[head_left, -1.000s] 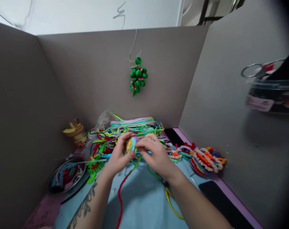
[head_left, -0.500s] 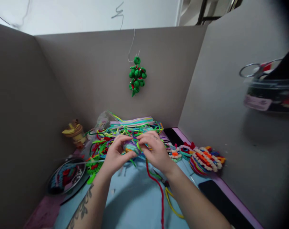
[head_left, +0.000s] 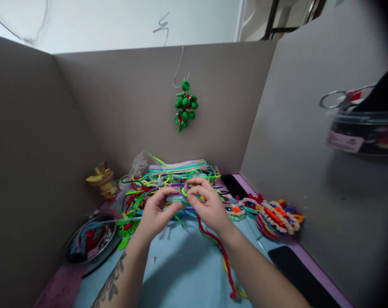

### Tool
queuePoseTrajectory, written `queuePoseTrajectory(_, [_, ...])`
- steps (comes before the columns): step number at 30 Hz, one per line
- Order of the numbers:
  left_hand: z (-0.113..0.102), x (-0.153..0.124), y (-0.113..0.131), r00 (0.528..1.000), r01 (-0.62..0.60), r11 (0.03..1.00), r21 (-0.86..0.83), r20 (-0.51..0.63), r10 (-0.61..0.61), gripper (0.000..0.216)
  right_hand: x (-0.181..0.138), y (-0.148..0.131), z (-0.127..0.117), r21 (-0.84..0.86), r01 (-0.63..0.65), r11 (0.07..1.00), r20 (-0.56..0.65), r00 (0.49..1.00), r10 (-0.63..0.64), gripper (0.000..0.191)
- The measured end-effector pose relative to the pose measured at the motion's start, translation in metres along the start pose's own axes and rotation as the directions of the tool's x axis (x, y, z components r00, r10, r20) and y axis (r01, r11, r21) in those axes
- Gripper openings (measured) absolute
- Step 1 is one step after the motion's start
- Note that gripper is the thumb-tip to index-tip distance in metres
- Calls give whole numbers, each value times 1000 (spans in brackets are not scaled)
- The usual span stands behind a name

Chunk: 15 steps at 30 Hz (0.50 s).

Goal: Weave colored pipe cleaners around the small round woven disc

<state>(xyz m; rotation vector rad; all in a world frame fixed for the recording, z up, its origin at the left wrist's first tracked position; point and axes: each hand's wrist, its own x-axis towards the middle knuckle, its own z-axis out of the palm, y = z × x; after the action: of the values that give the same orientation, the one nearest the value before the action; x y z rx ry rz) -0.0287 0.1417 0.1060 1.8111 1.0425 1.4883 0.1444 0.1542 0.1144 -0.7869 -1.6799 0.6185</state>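
Both hands meet over the middle of the table around a small multicoloured chenille-yarn piece with purple, teal and lime parts. My left hand grips its left side between thumb and fingers. At its right side, the fingertips of my right hand pinch the piece beside a lime-green loop. The fingers hide much of the piece. From below my right hand a red yarn strand hangs down to the right, with a green strand alongside its upper part.
Chenille stems lie heaped behind my hands. A round dish stands left, a striped knitted piece right, near a dark flat phone-like slab. A green ornament hangs on the grey back panel. A container with scissors is at right.
The lower end of the red strand has swung right and now shows whole. My right fingers have shifted slightly on the piece, and the lime loop shows more. The view has tilted slightly up.
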Motion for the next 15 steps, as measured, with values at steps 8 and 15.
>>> queuePoseTrajectory(8, [-2,-3,4,996,16,1000,18,88,-18,20,1,5,2,143,-71,987,9,997,71,4])
queuePoseTrajectory(15, [11,1,-1,990,143,963,-228,51,-135,24,3,17,10,489,-336,805,68,935,349,29])
